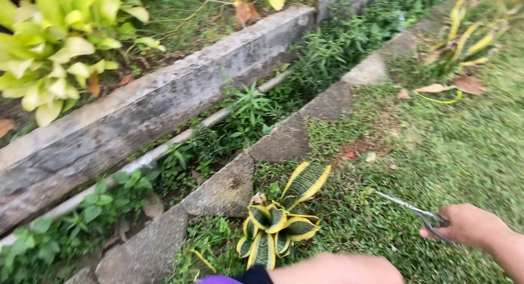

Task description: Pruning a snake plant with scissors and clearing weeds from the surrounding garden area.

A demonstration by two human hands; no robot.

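Scissors [406,207]: thin metal blades, slightly apart, w/ dark handles. R hand [469,225] gripped them near striped yellow-edged plant [275,221]; L hand [338,268] grip can't tell

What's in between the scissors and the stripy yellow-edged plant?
Only grass: in the head view, the scissors in the right hand point toward the yellow-edged plant across bare lawn.

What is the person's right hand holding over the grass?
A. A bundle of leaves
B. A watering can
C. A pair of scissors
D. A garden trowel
C: the right hand grips a pair of scissors, whose thin metal blades point left toward the yellow-edged striped plant growing beside the concrete kerb.
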